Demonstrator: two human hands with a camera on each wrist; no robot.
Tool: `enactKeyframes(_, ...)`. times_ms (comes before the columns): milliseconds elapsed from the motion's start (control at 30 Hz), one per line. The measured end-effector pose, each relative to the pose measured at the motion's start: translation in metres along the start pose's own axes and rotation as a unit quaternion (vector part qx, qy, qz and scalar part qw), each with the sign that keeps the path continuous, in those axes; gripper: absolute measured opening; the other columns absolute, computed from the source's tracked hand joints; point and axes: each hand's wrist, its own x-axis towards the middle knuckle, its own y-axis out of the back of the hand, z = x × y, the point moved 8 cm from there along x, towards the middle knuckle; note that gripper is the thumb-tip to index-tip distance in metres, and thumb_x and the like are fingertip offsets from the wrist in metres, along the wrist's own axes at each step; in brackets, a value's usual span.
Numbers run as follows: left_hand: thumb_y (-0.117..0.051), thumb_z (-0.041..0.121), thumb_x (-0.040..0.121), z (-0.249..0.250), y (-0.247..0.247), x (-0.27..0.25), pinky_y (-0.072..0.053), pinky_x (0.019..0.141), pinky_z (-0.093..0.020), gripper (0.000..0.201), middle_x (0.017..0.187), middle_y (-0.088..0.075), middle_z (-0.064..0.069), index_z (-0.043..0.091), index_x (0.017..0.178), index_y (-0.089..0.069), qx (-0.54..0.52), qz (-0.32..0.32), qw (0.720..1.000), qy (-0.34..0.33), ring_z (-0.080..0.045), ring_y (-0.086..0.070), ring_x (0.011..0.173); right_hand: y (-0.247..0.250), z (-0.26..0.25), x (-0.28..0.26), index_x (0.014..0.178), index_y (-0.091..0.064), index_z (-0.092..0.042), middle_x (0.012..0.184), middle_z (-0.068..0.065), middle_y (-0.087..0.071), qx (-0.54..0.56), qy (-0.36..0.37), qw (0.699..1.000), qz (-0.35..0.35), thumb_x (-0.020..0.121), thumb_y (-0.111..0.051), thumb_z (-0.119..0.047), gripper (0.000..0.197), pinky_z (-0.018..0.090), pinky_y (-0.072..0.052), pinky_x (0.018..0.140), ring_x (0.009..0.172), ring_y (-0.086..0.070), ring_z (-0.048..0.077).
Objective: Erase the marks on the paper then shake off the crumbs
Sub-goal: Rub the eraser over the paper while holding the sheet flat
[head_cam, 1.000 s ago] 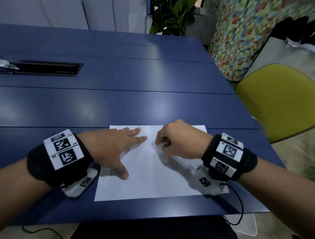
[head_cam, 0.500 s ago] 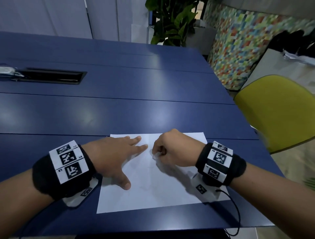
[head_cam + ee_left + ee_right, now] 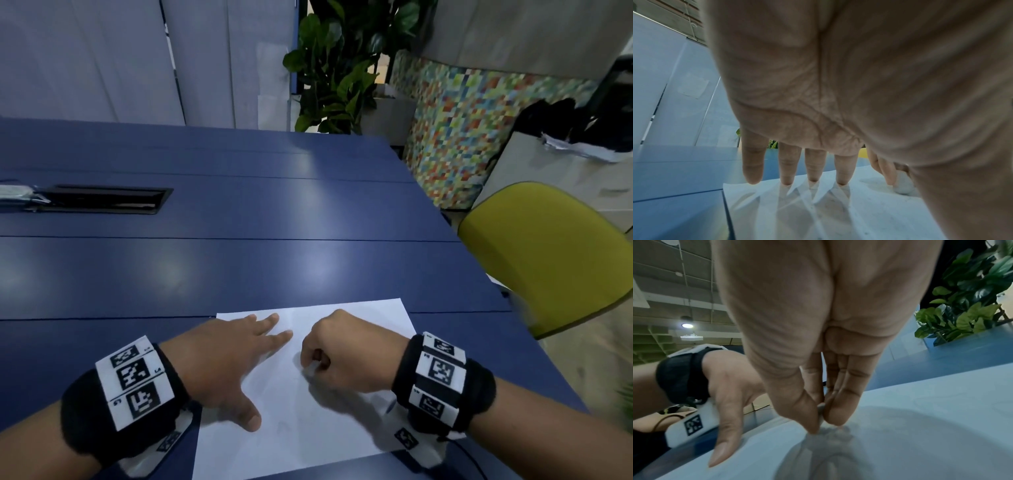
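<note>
A white sheet of paper (image 3: 308, 418) lies on the blue table (image 3: 239, 267) near its front edge. My left hand (image 3: 233, 363) lies flat on the sheet's left part, fingers spread and straight, fingertips (image 3: 842, 179) pressing the paper (image 3: 818, 211). My right hand (image 3: 337, 353) is curled beside it and pinches a small white eraser (image 3: 310, 370) whose tip touches the sheet. The left wrist view shows the eraser (image 3: 903, 186) at the right. In the right wrist view the eraser (image 3: 821, 415) sits between thumb and fingers on the paper (image 3: 920, 426). Only faint marks show.
A black cable slot (image 3: 102, 200) is set into the table at the far left. A yellow-green chair (image 3: 548, 260) stands off the table's right edge. A potted plant (image 3: 342, 68) and a patterned wall (image 3: 472, 126) lie beyond the far end.
The right hand with the eraser has shifted slightly over the middle of the sheet while rubbing. The left hand stays flat in place. The head view has tilted upward.
</note>
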Motion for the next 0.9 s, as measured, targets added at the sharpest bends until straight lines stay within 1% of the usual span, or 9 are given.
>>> enactKeyframes(133,-0.076,0.075,0.073,0.001,0.003,-0.002,-0.011,0.129,-0.041,0.129,0.169,0.025,0.019,0.049,0.161,0.015,0.002,0.002,1.0,0.0,-0.01,0.008,0.161,0.007,0.013,0.006,0.09,-0.078,-0.019,0.081,-0.002,-0.075,0.006,-0.024,1.0,0.016,0.082,-0.057,-0.015,0.022,0.036,-0.058,0.072,0.074,-0.062,0.019)
enactKeyframes(300,-0.076,0.073,0.076,0.005,0.005,-0.006,-0.008,0.128,-0.041,0.128,0.169,0.025,0.019,0.048,0.162,0.015,-0.002,-0.004,1.0,0.001,-0.009,0.011,0.16,-0.001,-0.005,0.0,0.073,-0.064,-0.017,0.066,-0.003,-0.061,-0.026,0.014,0.999,-0.019,0.083,-0.056,-0.017,0.013,0.036,-0.055,0.065,0.066,-0.054,0.023)
enactKeyframes(433,-0.076,0.072,0.076,0.004,0.006,-0.006,-0.007,0.128,-0.039,0.128,0.169,0.025,0.021,0.047,0.162,0.015,-0.011,-0.003,1.0,0.005,-0.007,0.011,0.16,0.007,0.01,0.008,0.084,-0.074,-0.016,0.077,0.001,-0.072,-0.01,-0.021,1.0,-0.006,0.081,-0.058,-0.019,0.016,0.041,-0.061,0.069,0.073,-0.065,0.024)
enactKeyframes(500,-0.076,0.074,0.075,0.004,0.005,-0.006,-0.008,0.13,-0.039,0.13,0.169,0.024,0.02,0.044,0.163,0.015,-0.013,-0.003,1.0,0.005,-0.007,0.011,0.16,0.008,0.011,0.009,0.085,-0.074,-0.016,0.079,0.0,-0.073,-0.01,-0.018,1.0,0.006,0.082,-0.055,-0.017,0.019,0.039,-0.06,0.071,0.074,-0.064,0.025)
enactKeyframes(600,-0.076,0.076,0.073,0.002,0.004,-0.005,-0.011,0.13,-0.04,0.134,0.171,0.022,0.018,0.039,0.164,0.015,-0.009,-0.001,1.0,0.006,-0.007,0.009,0.16,-0.001,-0.005,0.002,0.074,-0.063,-0.022,0.071,-0.006,-0.064,-0.016,0.02,1.0,-0.013,0.084,-0.055,-0.017,0.014,0.034,-0.055,0.069,0.071,-0.058,0.022)
enactKeyframes(667,-0.076,0.077,0.072,0.002,0.005,-0.004,-0.013,0.13,-0.04,0.135,0.171,0.021,0.018,0.038,0.164,0.015,-0.005,-0.002,1.0,0.007,-0.008,0.008,0.16,0.0,-0.004,0.003,0.078,-0.069,-0.022,0.075,-0.005,-0.069,-0.012,0.022,1.0,-0.011,0.084,-0.059,-0.018,0.012,0.034,-0.055,0.071,0.074,-0.061,0.021)
enactKeyframes(767,-0.076,0.077,0.073,0.002,0.004,-0.004,-0.013,0.13,-0.044,0.135,0.17,0.021,0.02,0.038,0.164,0.016,0.0,-0.011,1.0,0.011,-0.01,0.007,0.161,0.009,0.013,0.009,0.089,-0.077,-0.019,0.084,-0.002,-0.075,-0.002,-0.012,0.999,0.037,0.083,-0.059,-0.018,0.019,0.034,-0.058,0.074,0.076,-0.066,0.02)
enactKeyframes(833,-0.075,0.079,0.073,0.003,0.004,-0.005,-0.012,0.13,-0.046,0.134,0.171,0.021,0.019,0.038,0.164,0.015,0.009,-0.014,1.0,0.011,-0.011,0.005,0.161,0.004,0.012,0.008,0.089,-0.077,-0.02,0.083,-0.004,-0.075,-0.003,-0.001,0.999,0.038,0.084,-0.06,-0.018,0.018,0.032,-0.055,0.072,0.071,-0.061,0.015)
enactKeyframes(900,-0.073,0.081,0.073,0.002,0.006,-0.005,-0.013,0.129,-0.044,0.134,0.172,0.019,0.017,0.037,0.165,0.015,0.023,-0.013,1.0,0.009,-0.012,0.003,0.161,-0.002,0.0,0.003,0.087,-0.077,-0.023,0.081,-0.008,-0.073,-0.005,0.03,0.999,0.019,0.083,-0.066,-0.021,0.012,0.024,-0.048,0.069,0.064,-0.051,0.006)
